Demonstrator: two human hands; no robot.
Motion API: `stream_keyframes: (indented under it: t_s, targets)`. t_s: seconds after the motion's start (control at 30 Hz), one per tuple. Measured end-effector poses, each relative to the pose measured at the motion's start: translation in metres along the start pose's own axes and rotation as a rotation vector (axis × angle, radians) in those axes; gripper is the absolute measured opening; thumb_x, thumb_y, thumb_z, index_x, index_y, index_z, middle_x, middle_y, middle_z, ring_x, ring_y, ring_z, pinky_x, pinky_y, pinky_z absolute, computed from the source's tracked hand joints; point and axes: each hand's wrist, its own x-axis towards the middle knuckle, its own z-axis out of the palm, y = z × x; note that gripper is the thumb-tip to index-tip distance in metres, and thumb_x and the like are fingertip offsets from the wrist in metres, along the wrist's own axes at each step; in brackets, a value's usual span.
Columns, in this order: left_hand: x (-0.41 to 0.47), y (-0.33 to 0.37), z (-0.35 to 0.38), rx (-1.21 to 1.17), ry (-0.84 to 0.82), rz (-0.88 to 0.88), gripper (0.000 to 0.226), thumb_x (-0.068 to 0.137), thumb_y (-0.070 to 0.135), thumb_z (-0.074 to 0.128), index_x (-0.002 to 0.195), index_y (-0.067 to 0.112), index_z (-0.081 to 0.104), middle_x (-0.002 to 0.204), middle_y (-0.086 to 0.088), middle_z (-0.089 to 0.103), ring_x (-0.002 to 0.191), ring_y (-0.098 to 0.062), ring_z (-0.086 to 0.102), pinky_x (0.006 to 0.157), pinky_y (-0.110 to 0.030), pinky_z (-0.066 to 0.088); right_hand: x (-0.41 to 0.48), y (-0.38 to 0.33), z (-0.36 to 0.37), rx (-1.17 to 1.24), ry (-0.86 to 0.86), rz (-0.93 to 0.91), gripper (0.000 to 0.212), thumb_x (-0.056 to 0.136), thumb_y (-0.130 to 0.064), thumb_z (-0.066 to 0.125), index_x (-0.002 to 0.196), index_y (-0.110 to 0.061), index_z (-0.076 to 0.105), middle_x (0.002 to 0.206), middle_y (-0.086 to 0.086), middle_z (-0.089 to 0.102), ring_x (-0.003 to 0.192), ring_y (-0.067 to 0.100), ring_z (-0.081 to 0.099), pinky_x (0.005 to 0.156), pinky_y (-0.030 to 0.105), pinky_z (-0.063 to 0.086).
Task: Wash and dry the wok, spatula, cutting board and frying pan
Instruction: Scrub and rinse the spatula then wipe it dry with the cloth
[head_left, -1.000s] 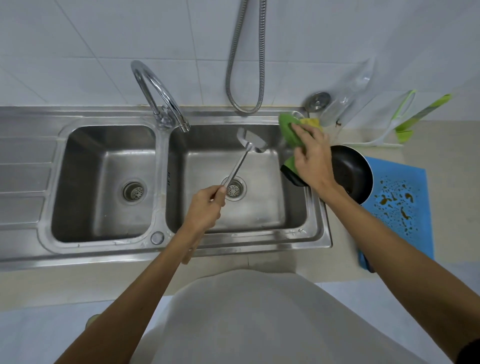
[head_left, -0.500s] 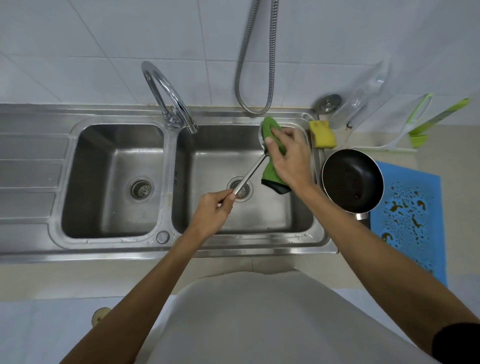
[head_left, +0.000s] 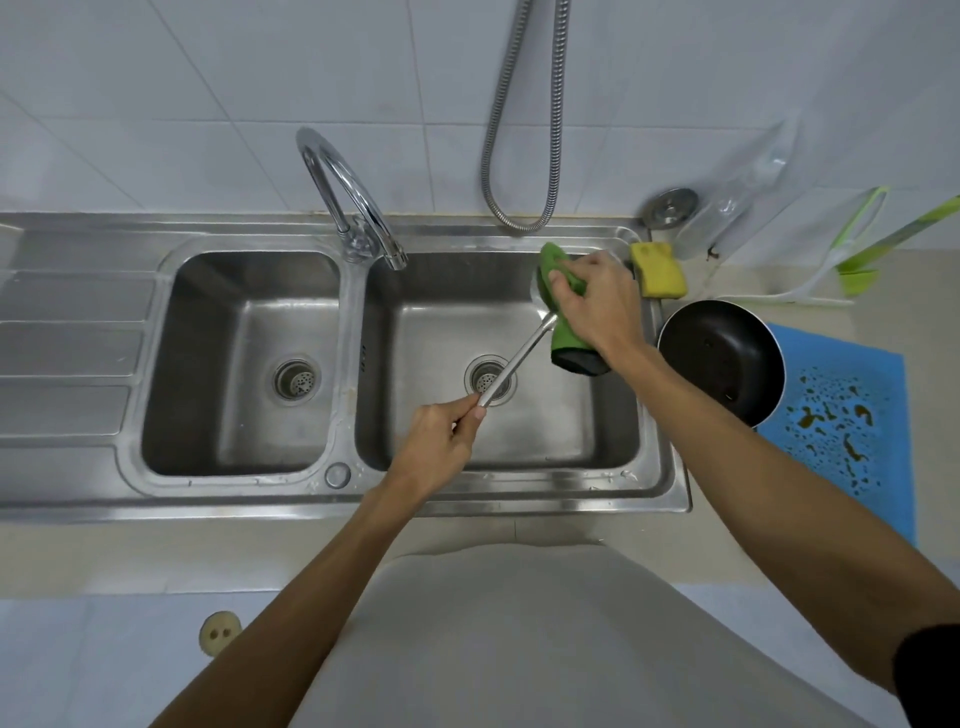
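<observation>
My left hand (head_left: 441, 441) grips the end of the metal spatula (head_left: 517, 358), held slanting up to the right over the right sink basin (head_left: 447, 431). Its blade is covered by a green cloth (head_left: 563, 312) that my right hand (head_left: 597, 301) presses around it. A black frying pan (head_left: 722, 358) sits on the counter just right of the sink, partly on a blue mat (head_left: 852, 415). A cutting board (head_left: 862, 244) with green trim leans against the wall at the far right. No wok is in sight.
A chrome tap (head_left: 353, 208) stands between the two basins, and a shower hose (head_left: 524, 156) hangs down the tiled wall. A yellow sponge (head_left: 657, 270) lies at the sink's back right corner beside a metal plug (head_left: 670, 205). The blue mat is wet with dark drops.
My right hand lifted the green cloth off the frying pan's edge, brought it left to the spatula blade and now wraps the blade. The spatula stayed over the right basin.
</observation>
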Motion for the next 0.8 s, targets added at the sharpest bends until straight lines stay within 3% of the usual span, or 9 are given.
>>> stream_keyframes:
  t_s: [0.07,0.17,0.27,0.33,0.43,0.57,0.7,0.8]
  targets:
    - [-0.002,0.001,0.002,0.000,0.010,0.000,0.029,0.105,0.022,0.050,0.117,0.004,0.070,0.062,-0.001,0.047,0.056,-0.018,0.042,0.054,-0.033,0.039,0.002,-0.002,-0.001,0.014,0.020,0.014,0.036,0.096,-0.036,0.059,0.122,-0.014,0.072,0.104,0.006,0.064,0.091,0.022,0.061,0.081,0.037,0.051]
    - [0.004,0.001,-0.005,-0.023,0.019,0.009,0.025,0.104,0.020,0.050,0.093,0.007,0.068,0.061,-0.005,0.046,0.056,-0.020,0.040,0.052,-0.036,0.037,-0.030,-0.019,0.008,-0.006,0.028,-0.270,0.033,0.095,-0.034,0.061,0.118,-0.014,0.074,0.105,0.005,0.062,0.082,0.017,0.059,0.066,0.025,0.048]
    - [0.005,0.002,-0.008,-0.004,0.008,0.027,0.029,0.104,0.018,0.050,0.076,0.015,0.058,0.059,-0.003,0.045,0.054,-0.016,0.038,0.053,-0.031,0.034,-0.056,-0.020,0.018,-0.097,-0.038,-0.504,0.032,0.095,-0.034,0.062,0.116,-0.013,0.074,0.106,0.007,0.062,0.082,0.022,0.058,0.054,0.028,0.051]
    - [0.001,-0.001,-0.008,0.008,-0.002,0.031,0.032,0.104,0.021,0.049,0.074,0.013,0.058,0.058,0.000,0.044,0.053,-0.013,0.038,0.052,-0.031,0.034,-0.047,-0.013,0.015,-0.141,0.021,-0.485,0.031,0.096,-0.032,0.063,0.117,-0.012,0.073,0.106,0.009,0.063,0.081,0.024,0.058,0.050,0.034,0.054]
    - [0.002,-0.002,-0.002,-0.036,0.004,-0.028,0.033,0.104,0.024,0.049,0.091,-0.001,0.067,0.061,0.000,0.049,0.051,-0.011,0.040,0.052,-0.031,0.038,-0.052,-0.016,0.018,-0.092,0.131,-0.312,0.030,0.097,-0.030,0.061,0.118,-0.012,0.072,0.106,0.009,0.062,0.084,0.023,0.057,0.053,0.036,0.054]
    - [0.000,0.001,-0.003,-0.031,0.013,-0.019,0.035,0.105,0.023,0.049,0.093,-0.004,0.067,0.061,-0.001,0.052,0.050,-0.008,0.042,0.053,-0.030,0.040,-0.082,-0.024,0.029,-0.079,-0.065,-0.569,0.032,0.099,-0.033,0.058,0.122,-0.014,0.070,0.111,0.008,0.062,0.087,0.022,0.055,0.054,0.034,0.054]
    - [-0.001,0.002,-0.005,0.028,0.003,0.015,0.032,0.104,0.019,0.051,0.077,0.003,0.061,0.058,-0.006,0.051,0.053,-0.015,0.043,0.053,-0.036,0.038,-0.074,-0.033,0.022,-0.036,0.089,-0.286,0.028,0.096,-0.032,0.062,0.115,-0.014,0.073,0.110,0.006,0.061,0.090,0.021,0.056,0.057,0.031,0.055]
    - [0.002,0.002,-0.006,0.075,0.088,0.046,0.028,0.099,0.008,0.054,0.072,0.007,0.062,0.055,-0.006,0.055,0.050,-0.012,0.045,0.053,-0.037,0.041,-0.106,-0.051,0.036,-0.037,-0.048,-0.487,0.031,0.099,-0.036,0.055,0.119,-0.018,0.070,0.113,0.003,0.059,0.090,0.020,0.054,0.055,0.029,0.050]
